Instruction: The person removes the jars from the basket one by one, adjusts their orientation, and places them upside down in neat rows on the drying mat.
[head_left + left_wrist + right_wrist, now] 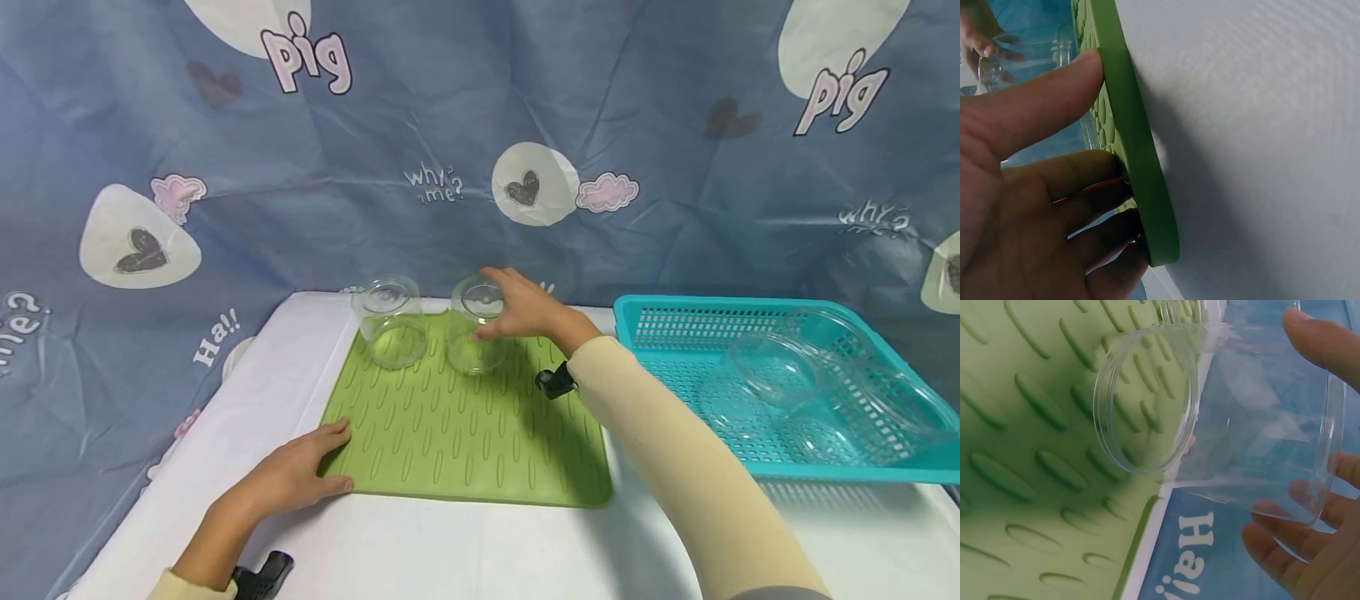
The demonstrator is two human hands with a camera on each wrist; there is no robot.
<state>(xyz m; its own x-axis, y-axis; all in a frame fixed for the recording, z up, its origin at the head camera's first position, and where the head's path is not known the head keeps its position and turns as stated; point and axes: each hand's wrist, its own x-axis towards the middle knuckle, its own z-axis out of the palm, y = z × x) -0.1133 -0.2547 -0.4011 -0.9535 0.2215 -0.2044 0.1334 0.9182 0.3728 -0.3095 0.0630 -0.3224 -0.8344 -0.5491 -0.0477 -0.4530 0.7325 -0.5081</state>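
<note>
In the head view my right hand (525, 310) holds a clear jar (467, 346) from its right side. This jar stands mouth down on a green mat (450, 450). The right wrist view shows the thumb at one side of the jar (1254, 425) and the fingers round the other, near its base. A second clear jar (386, 304) stands to its left, also upside down near the mat's far edge. My left hand (288, 475) rests at the mat's near left corner. Its thumb and fingertips touch the mat's edge (1141, 162) in the left wrist view.
A turquoise basket (738, 302) stands right of the mat, holding several clear jars (780, 371). White cloth (450, 550) covers the table. Behind it hangs a blue printed curtain (420, 100). My right sleeve (690, 458) crosses between mat and basket.
</note>
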